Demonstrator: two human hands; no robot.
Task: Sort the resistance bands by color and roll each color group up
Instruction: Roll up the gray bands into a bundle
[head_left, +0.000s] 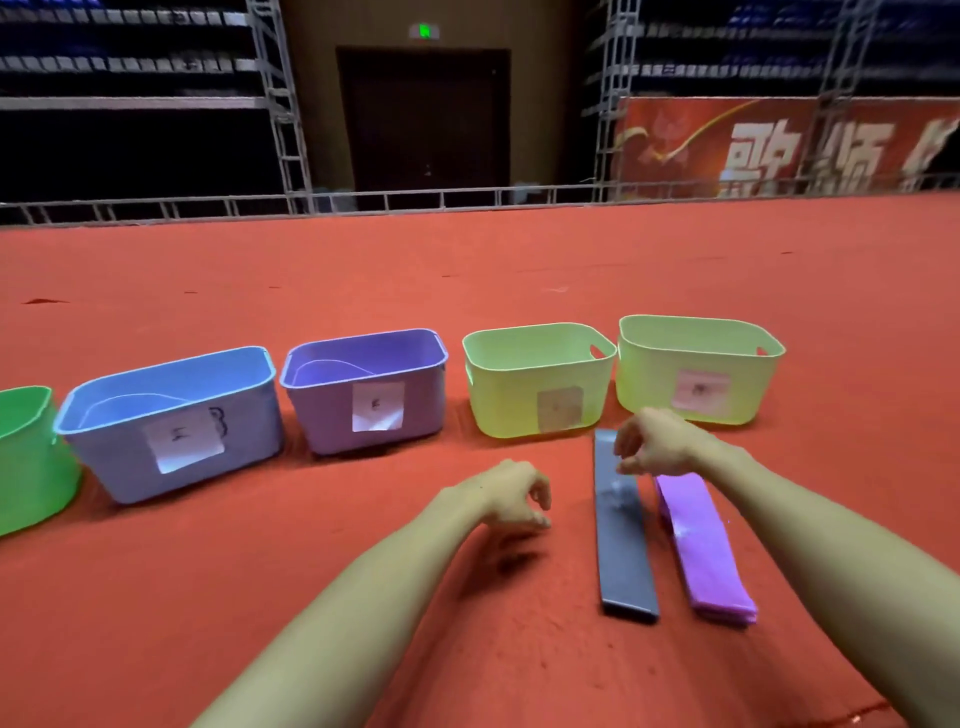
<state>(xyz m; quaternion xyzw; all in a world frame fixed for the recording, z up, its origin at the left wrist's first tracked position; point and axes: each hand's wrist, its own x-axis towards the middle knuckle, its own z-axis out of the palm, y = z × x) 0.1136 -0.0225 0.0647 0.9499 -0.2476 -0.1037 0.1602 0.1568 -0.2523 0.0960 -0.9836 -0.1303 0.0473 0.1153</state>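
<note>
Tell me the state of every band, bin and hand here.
Grey band: flat on the floor, unrolled.
Purple bands: stacked flat, unrolled.
Green bin: upright, partly out of frame.
Blue bin: upright, labelled.
Purple bin: upright, labelled.
Left yellow bin: upright, labelled.
Right yellow bin: upright, labelled.
Left hand: loosely curled, holding nothing.
Right hand: over the grey band's far end; grip unclear.

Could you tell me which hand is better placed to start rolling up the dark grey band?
Probably the right hand: it hangs directly over the far end of the dark grey band, beside the purple band. The left hand hangs over bare carpet, apart from both bands.
</note>
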